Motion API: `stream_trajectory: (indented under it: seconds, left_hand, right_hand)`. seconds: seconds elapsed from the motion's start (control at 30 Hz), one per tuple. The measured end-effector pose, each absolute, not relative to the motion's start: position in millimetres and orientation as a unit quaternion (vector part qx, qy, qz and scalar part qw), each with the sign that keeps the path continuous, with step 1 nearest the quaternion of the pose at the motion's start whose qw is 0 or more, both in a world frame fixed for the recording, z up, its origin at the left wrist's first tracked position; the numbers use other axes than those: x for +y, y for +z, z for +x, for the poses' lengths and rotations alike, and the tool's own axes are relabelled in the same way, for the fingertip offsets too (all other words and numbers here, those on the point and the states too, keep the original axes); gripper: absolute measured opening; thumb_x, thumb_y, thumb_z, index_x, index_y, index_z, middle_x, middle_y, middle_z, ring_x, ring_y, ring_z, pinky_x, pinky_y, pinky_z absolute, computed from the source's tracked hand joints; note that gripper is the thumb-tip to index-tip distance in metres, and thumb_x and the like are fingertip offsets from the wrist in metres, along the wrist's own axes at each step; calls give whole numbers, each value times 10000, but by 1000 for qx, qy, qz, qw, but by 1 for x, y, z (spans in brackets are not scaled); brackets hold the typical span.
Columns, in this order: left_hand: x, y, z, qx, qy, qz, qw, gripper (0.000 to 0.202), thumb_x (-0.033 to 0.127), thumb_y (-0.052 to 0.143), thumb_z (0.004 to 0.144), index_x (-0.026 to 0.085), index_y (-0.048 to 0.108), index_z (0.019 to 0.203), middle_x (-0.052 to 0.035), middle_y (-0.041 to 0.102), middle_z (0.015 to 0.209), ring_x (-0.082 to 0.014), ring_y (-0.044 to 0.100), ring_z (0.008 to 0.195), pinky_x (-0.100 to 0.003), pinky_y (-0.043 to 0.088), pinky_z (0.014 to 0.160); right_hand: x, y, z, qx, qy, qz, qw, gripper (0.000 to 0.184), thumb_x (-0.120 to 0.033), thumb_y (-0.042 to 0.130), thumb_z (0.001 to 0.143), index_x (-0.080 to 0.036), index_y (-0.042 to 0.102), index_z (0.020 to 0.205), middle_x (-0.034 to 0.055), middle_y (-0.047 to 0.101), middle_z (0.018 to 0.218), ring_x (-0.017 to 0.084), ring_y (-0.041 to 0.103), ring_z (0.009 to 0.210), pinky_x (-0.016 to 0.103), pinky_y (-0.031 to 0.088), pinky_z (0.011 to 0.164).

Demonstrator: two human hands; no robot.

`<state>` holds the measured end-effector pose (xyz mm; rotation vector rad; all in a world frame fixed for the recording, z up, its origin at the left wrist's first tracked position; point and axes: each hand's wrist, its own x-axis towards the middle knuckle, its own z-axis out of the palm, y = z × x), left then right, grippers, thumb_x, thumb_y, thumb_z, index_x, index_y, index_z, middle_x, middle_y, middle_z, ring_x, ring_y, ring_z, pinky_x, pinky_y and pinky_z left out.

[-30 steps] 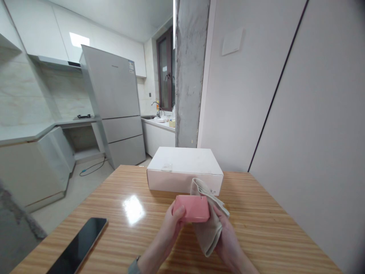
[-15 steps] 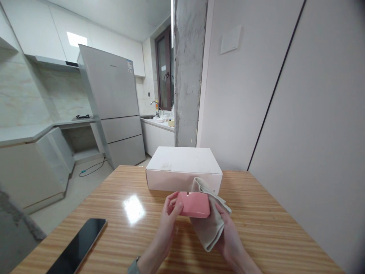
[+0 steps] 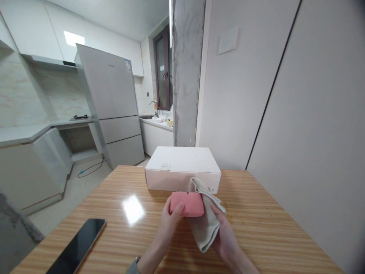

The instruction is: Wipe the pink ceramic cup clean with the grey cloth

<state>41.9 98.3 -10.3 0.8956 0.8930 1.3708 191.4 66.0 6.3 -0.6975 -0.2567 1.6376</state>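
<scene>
A smooth pink block-shaped object with sloping sides and a small notch in its upper edge is held above the table. My left hand grips its left end, the thumb lying across the front face and the other fingers mostly hidden behind. On the right, a folded grey cloth hangs against the object's right end and partly behind it. My right hand pinches this cloth, thumb on the near side. What the inside of the pink object looks like cannot be seen.
Just beyond my hands a closed white cardboard box stands on the wood-grain table. A dark phone lies at the table's left front. Behind are a grey refrigerator, a concrete pillar and a white wall panel.
The pink object has shifted a little left and sits deeper in my left hand, with the thumb farther onto its front. My right hand and the cloth have moved slightly left too.
</scene>
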Motion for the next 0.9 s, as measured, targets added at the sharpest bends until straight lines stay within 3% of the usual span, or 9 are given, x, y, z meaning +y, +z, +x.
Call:
stream_trajectory:
  seconds: [0.13, 0.27, 0.43, 0.53, 0.67, 0.8, 0.9]
  left_hand:
    - [92, -11, 44, 421, 619, 423, 510, 862, 459, 790, 656, 147, 445, 1382, -179, 539, 1370, -319, 500, 1266, -401, 400, 1053]
    - [90, -8, 41, 385, 612, 400, 564, 709, 558, 636, 774, 155, 521, 1346, -152, 488, 1441, -306, 409, 1356, -398, 343, 1104]
    - [88, 0, 40, 346, 621, 406, 575, 665, 442, 748, 730, 188, 556, 1314, -131, 637, 1269, -290, 553, 1212, -372, 417, 1025]
    - [87, 0, 43, 287, 616, 366, 636, 711, 437, 785, 689, 178, 552, 1309, -142, 648, 1238, -298, 575, 1171, -386, 437, 990]
    - [88, -2, 44, 269, 576, 337, 694, 608, 445, 798, 665, 147, 627, 1168, -159, 656, 1199, -311, 596, 1120, -388, 465, 936]
    - [90, -3, 43, 336, 600, 351, 636, 615, 441, 777, 696, 157, 581, 1205, -158, 645, 1195, -292, 614, 1072, -373, 484, 895]
    - [92, -6, 41, 382, 627, 394, 552, 729, 412, 824, 640, 149, 538, 1257, -167, 627, 1216, -299, 602, 1097, -371, 470, 933]
  right_hand:
    - [66, 7, 188, -118, 705, -298, 633, 383, -360, 808, 627, -187, 752, 964, 51, 786, 971, 291, 651, 1113, 419, 478, 997]
    - [70, 7, 192, -109, 706, -293, 635, 376, -357, 770, 677, -184, 739, 1009, 46, 786, 974, 281, 665, 1090, 415, 492, 981]
    - [70, 12, 196, -111, 706, -312, 626, 390, -353, 750, 691, -182, 727, 1042, 48, 786, 975, 284, 685, 1050, 416, 505, 957]
    - [66, 18, 194, -131, 715, -310, 613, 395, -368, 775, 657, -175, 740, 1000, 57, 786, 973, 296, 682, 1050, 420, 498, 962]
    - [64, 21, 193, -127, 725, -296, 609, 363, -376, 796, 634, -173, 755, 932, 60, 788, 953, 307, 676, 1054, 429, 489, 969]
    - [64, 16, 193, -127, 711, -312, 617, 376, -376, 827, 589, -165, 756, 892, 72, 789, 934, 319, 663, 1077, 440, 482, 974]
    - [62, 11, 191, -143, 690, -323, 632, 411, -372, 842, 570, -180, 751, 922, 66, 789, 939, 313, 660, 1085, 437, 484, 974]
